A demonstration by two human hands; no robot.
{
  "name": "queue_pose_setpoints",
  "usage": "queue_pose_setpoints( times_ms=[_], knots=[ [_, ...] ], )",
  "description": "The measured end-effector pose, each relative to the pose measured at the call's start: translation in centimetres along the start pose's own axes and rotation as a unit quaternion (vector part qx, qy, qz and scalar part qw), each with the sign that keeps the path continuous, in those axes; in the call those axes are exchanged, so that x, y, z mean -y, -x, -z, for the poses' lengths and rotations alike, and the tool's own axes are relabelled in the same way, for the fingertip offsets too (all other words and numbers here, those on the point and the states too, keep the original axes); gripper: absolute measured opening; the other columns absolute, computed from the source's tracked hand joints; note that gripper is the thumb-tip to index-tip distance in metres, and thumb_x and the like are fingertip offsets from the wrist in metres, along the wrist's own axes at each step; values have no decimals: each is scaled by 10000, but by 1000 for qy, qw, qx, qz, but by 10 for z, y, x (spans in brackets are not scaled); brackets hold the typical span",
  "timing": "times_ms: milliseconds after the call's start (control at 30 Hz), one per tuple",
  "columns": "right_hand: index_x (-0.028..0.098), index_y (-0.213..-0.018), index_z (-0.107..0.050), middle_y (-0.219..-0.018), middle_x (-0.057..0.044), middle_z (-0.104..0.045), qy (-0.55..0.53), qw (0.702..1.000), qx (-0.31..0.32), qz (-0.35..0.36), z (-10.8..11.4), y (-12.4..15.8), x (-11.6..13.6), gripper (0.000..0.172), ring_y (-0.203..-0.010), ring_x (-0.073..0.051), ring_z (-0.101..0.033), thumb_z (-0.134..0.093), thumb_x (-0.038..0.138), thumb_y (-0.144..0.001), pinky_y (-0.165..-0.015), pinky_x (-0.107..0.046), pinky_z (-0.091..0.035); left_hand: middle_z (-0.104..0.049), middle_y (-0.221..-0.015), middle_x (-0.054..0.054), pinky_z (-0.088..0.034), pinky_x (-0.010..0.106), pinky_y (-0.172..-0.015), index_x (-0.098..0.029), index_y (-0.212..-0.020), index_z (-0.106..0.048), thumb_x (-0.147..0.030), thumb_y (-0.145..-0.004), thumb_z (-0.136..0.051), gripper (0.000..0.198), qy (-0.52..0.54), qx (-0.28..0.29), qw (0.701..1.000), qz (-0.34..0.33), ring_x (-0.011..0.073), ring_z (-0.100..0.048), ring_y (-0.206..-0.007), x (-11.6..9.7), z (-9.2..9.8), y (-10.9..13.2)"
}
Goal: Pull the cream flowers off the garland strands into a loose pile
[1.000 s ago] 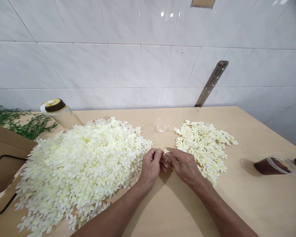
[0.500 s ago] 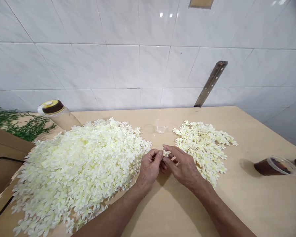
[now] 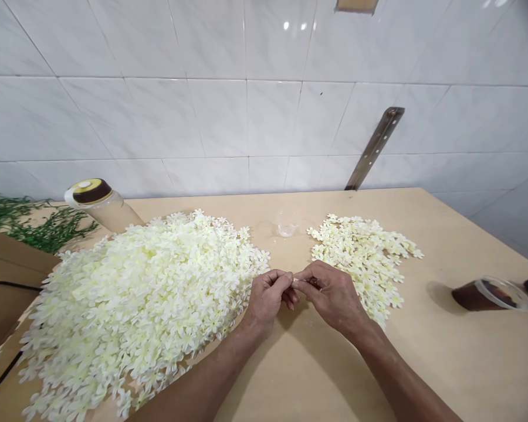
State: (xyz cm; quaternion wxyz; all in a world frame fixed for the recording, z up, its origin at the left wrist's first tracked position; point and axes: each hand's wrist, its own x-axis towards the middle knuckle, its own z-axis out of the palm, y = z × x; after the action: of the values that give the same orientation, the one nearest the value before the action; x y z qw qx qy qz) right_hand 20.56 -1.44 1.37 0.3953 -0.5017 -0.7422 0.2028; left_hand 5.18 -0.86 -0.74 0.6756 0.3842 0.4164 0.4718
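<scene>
My left hand (image 3: 266, 298) is closed in a pinch, with thumb and forefinger pressed together. My right hand (image 3: 330, 292) meets it fingertip to fingertip, also pinching. Between them is a small artificial flower, mostly hidden by the fingers; only a pale speck shows. To the left lies a large heap of white-yellow artificial flowers (image 3: 149, 287), close beside my left hand. A smaller spread of similar flowers (image 3: 369, 252) lies just beyond and to the right of my right hand. Behind my hands stands a small clear cup (image 3: 287, 227).
A clear bottle with a dark and yellow lid (image 3: 108, 205) stands behind the large heap. Green artificial foliage (image 3: 48, 225) and a brown box (image 3: 9, 281) are at the left. A plastic cup of dark drink (image 3: 488, 294) is at the right. A metal bracket (image 3: 374, 149) rests against the tiled wall.
My right fingers have closed in toward my left fingertips. The flower that showed between the hands is now mostly covered. The view has shifted very slightly.
</scene>
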Motion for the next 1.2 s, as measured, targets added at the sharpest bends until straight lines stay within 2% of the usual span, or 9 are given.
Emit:
queue_pose_setpoints(
  times_ms=[233, 333, 433, 633, 733, 833, 933, 1067, 1200],
  knots=[
    [209, -993, -674, -830, -42, -701, -92, 991, -31, -92, -3, 2, -6, 204, -694, -171, -666, -662, 360, -856, -600, -281, -576, -595, -520, 15, -406, 216, -474, -132, -725, -625, -485, -788, -673, 362, 22, -16, 1000, 1, 92, -500, -430, 3, 0, -2],
    [222, -904, -703, -851, -42, -708, -44, 997, -45, -51, -3, 1, -7, 142, -703, -170, -667, -641, 346, -873, -612, -282, -573, -599, -509, 13, -400, 217, -463, -140, -712, -605, -503, -783, -674, 376, 19, -31, 999, -2, 93, -498, -416, 4, -1, -3],
    [243, -868, -727, -854, -36, -717, 15, 998, -56, -6, -4, 0, -6, 153, -695, -169, -668, -596, 311, -905, -642, -296, -567, -603, -498, 14, -394, 219, -451, -143, -697, -597, -492, -778, -680, 368, 14, -44, 999, -6, 94, -493, -403, 4, -1, -3],
    [251, -1035, -731, -938, -51, -745, 43, 998, -24, 30, -8, 0, -4, 218, -836, -199, -699, -539, 294, -940, -754, -322, -568, -597, -509, 9, -407, 220, -453, -132, -704, -635, -440, -766, -697, 320, 11, -42, 999, -7, 91, -493, -414, 4, -1, -2],
    [231, -1058, -724, -967, -65, -736, 40, 999, -8, 15, -10, 1, -7, 228, -812, -197, -694, -597, 342, -904, -723, -315, -567, -599, -514, 19, -415, 224, -457, -131, -687, -636, -440, -811, -633, 333, -1, -30, 999, -13, 93, -493, -409, 4, -2, -2],
    [231, -985, -731, -921, -59, -729, 23, 999, -9, -29, -9, 1, -8, 207, -758, -187, -681, -623, 373, -881, -656, -293, -561, -601, -515, 29, -436, 237, -467, -132, -708, -637, -435, -824, -602, 327, 5, -3, 1000, 2, 111, -518, -421, 3, -2, -1],
    [231, -934, -723, -917, -48, -725, 4, 998, -9, -57, -5, 0, -7, 169, -770, -184, -674, -614, 351, -885, -633, -273, -547, -616, -558, 37, -449, 240, -460, -130, -736, -636, -417, -802, -626, 295, 15, -7, 1000, 19, 129, -556, -452, 3, -3, -1],
    [225, -887, -702, -845, -32, -710, 30, 999, -4, -40, -3, -1, -3, 184, -740, -173, -649, -542, 304, -932, -661, -274, -508, -651, -705, 61, -448, 234, -436, -122, -739, -626, -450, -788, -650, 333, 20, -24, 999, 15, 130, -587, -486, 2, -4, -1],
    [217, -850, -676, -749, -15, -673, 58, 998, 3, -21, -3, 0, 1, 219, -668, -153, -610, -500, 289, -959, -651, -263, -469, -622, -635, 43, -450, 233, -443, -123, -721, -609, -481, -803, -643, 369, 14, -24, 1000, 12, 134, -586, -490, 3, -4, -1]
  ],
)
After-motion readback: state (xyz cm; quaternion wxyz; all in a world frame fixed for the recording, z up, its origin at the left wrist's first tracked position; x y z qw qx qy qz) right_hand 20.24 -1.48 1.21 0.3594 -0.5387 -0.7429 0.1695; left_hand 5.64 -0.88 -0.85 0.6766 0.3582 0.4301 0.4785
